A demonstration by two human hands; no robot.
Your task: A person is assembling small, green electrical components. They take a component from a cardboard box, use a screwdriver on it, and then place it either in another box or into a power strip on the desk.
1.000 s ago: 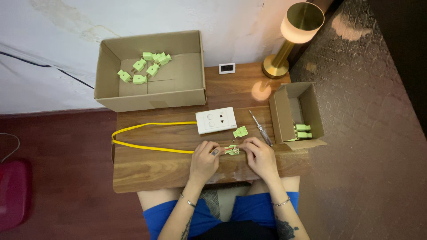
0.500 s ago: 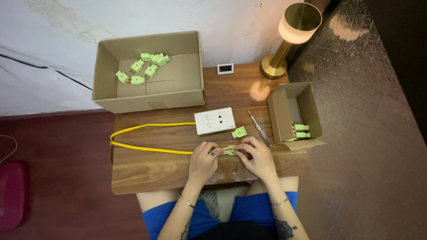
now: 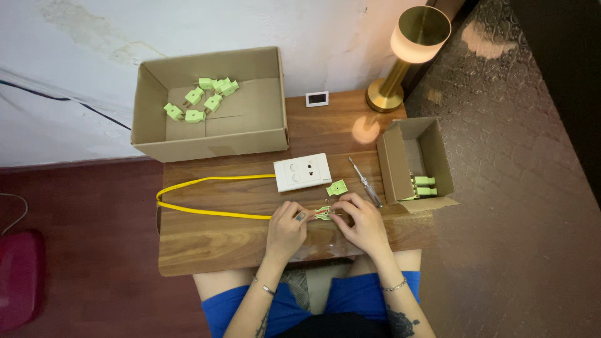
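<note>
From the head view, the left hand [image 3: 286, 226] and right hand [image 3: 362, 220] pinch a green plug half [image 3: 323, 213] between them, its yellow cable [image 3: 206, 209] running left. The loose cover [image 3: 337, 187] lies just beyond the grip; steady fingertips would suit the small parts.

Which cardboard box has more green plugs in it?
The big cardboard box by the wall; it holds a scattered bunch of green plugs, the small box just a couple.
</note>
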